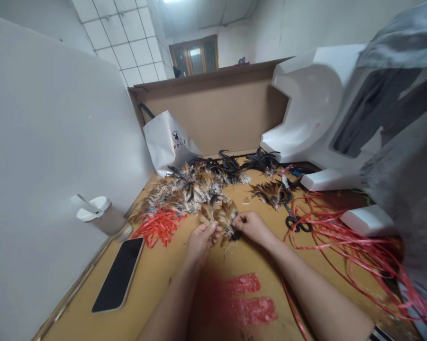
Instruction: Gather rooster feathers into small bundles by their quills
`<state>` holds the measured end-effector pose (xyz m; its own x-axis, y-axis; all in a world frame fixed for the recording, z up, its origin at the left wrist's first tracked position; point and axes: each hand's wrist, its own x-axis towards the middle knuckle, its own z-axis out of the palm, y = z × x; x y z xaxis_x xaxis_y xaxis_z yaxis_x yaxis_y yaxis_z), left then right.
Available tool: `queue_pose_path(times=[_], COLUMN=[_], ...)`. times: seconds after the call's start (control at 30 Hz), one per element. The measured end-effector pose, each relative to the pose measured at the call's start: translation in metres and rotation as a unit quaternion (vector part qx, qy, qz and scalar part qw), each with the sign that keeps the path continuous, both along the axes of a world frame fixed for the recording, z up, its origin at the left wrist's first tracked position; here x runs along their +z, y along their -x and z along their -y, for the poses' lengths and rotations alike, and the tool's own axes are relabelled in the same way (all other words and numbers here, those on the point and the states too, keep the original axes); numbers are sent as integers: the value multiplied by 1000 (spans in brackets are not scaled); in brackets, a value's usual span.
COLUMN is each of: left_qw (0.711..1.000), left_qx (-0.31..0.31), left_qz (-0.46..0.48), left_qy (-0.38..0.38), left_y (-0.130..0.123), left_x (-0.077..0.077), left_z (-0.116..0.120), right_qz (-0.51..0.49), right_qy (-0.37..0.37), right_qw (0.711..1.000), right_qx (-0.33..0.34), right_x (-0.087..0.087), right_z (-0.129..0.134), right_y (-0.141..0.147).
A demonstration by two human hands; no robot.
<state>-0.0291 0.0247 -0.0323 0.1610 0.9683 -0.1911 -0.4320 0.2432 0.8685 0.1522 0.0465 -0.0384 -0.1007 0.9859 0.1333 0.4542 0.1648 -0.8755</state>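
Note:
My left hand (203, 237) is closed in a pinch, with a few brown feathers (209, 212) rising from between thumb and fingers. To its right, my right hand (250, 227) has its fingers pinched together at the edge of a small tuft of brown feathers (227, 215); exactly what lies between the fingertips is too small to tell. Behind both hands spreads a large pile of brown and grey feathers (185, 189). A separate brown feather bunch (272, 192) lies to the right, and dark feathers (261, 160) lie farther back.
Short red strips (159, 226) lie left of the hands, near a phone (119, 274) and a lidded cup (104, 218). Black-handled scissors (297, 223) rest by tangled red ribbon (341, 237). A white bag (167, 142), cardboard wall (213, 113) and white foam piece (305, 94) stand behind.

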Motion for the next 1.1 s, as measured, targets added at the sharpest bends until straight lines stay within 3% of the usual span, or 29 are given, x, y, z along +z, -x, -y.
queue_pose_path(times=[0.17, 0.3, 0.47, 0.67, 0.83, 0.97, 1.1], left_qw=[1000, 999, 999, 999, 999, 999, 998], left_qx=[15, 18, 22, 30, 27, 34, 43], left_qz=[21, 24, 25, 27, 29, 30, 32], left_qy=[9, 15, 17, 25, 20, 24, 25], left_y=[2, 1, 1, 2, 1, 0, 1], left_x=[-2, -1, -1, -2, -2, -1, -1], left_z=[-1, -1, 0, -2, -2, -2, -2], right_qz=[103, 221, 347, 344, 385, 307, -1], right_qy=[-92, -189, -182, -201, -165, -119, -14], right_qw=[990, 957, 920, 914, 903, 943, 1000], right_qx=[-4, 23, 24, 80, 99, 58, 20], right_x=[8, 23, 28, 32, 27, 21, 21], right_z=[10, 22, 27, 30, 31, 25, 16], right_y=[9, 16, 19, 16, 20, 21, 19])
